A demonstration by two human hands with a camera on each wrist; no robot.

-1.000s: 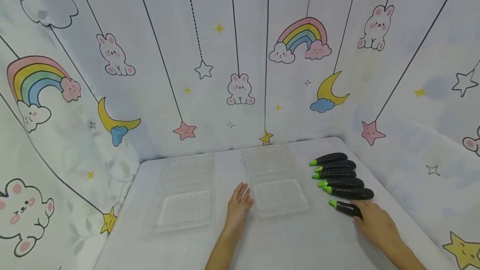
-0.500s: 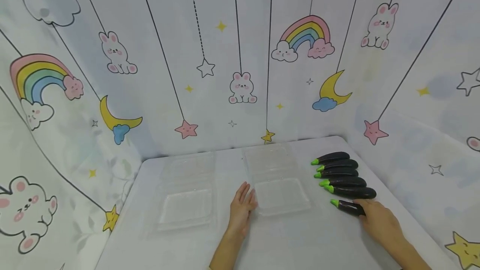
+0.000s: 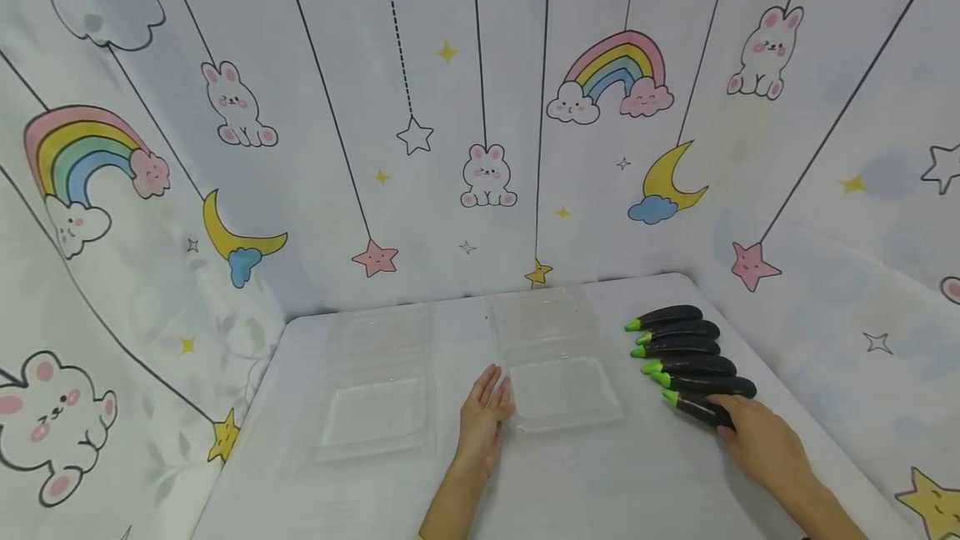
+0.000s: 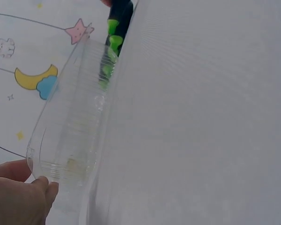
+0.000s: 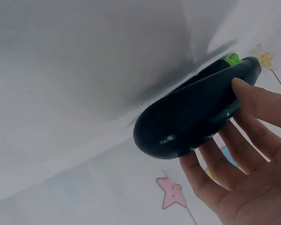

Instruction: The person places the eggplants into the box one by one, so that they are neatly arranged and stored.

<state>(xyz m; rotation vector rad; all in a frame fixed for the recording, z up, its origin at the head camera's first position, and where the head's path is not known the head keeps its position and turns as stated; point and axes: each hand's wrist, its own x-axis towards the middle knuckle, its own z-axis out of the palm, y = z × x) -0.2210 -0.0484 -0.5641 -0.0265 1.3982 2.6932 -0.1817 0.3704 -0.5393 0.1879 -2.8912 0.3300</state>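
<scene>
On the right side of the counter (image 3: 585, 494), the right hand (image 3: 767, 446) grips the nearest eggplant (image 3: 696, 409), its green stem (image 3: 671, 397) pointing left toward the nearer clear container (image 3: 566, 395), whose left edge the straight-fingered left hand (image 3: 482, 422) touches

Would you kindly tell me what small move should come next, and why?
I would probably lift the nearest eggplant towards the right-hand clear container: the right hand grips it, the container lies open with nothing visible inside, and the left hand touches its edge.
</scene>
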